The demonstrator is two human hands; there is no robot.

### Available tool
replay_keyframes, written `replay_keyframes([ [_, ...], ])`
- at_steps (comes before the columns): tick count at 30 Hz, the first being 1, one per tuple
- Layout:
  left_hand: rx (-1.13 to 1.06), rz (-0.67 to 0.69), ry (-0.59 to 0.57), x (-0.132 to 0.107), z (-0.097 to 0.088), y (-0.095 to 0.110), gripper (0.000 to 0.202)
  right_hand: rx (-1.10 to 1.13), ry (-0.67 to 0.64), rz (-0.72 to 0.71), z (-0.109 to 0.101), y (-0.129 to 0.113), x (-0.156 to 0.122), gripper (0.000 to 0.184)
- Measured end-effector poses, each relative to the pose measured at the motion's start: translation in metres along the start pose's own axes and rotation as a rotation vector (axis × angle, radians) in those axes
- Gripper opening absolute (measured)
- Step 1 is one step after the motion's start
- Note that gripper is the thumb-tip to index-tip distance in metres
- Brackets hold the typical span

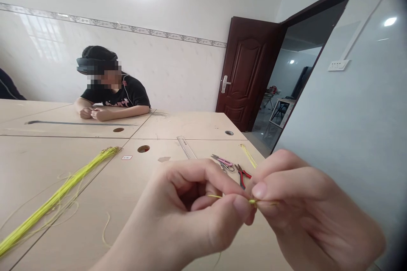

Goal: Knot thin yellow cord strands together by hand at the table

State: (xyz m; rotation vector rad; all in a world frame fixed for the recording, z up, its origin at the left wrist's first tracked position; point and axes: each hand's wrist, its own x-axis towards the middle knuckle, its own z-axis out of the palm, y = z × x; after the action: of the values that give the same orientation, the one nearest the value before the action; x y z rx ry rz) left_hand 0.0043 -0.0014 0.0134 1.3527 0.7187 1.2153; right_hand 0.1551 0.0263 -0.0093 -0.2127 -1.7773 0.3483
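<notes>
Both hands meet above the table at the lower right of the head view. Between thumb and index finger, my left hand (203,207) pinches a thin yellow cord (252,201) close to a small knot. My right hand (299,203) grips the same cord just right of the knot, thumb and fingertips pressed together. One short cord end sticks out left past my left thumb, and another lies along the right fingers. A strand hangs below the left hand. Much of the cord is hidden by the fingers.
A long bundle of yellow cords (68,188) lies at the left. Beyond my hands are a clear ruler (186,148), pink-handled scissors (224,161), red-and-black pliers (242,174) and more yellow cords (248,155). A person (116,89) sits across the table, forearms on it.
</notes>
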Motion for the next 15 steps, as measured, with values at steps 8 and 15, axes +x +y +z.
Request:
replay_keyframes([
  [8, 0.181, 0.052, 0.09, 0.0001, -0.0026, 0.0027, 0.014, -0.033, 0.004, 0.002, -0.0004, 0.0018, 0.001, 0.023],
  [15, 0.16, 0.035, 0.067, -0.0011, -0.0036, 0.0027, 0.013, -0.066, 0.091, 0.035, 0.0046, -0.0009, -0.0002, 0.012],
])
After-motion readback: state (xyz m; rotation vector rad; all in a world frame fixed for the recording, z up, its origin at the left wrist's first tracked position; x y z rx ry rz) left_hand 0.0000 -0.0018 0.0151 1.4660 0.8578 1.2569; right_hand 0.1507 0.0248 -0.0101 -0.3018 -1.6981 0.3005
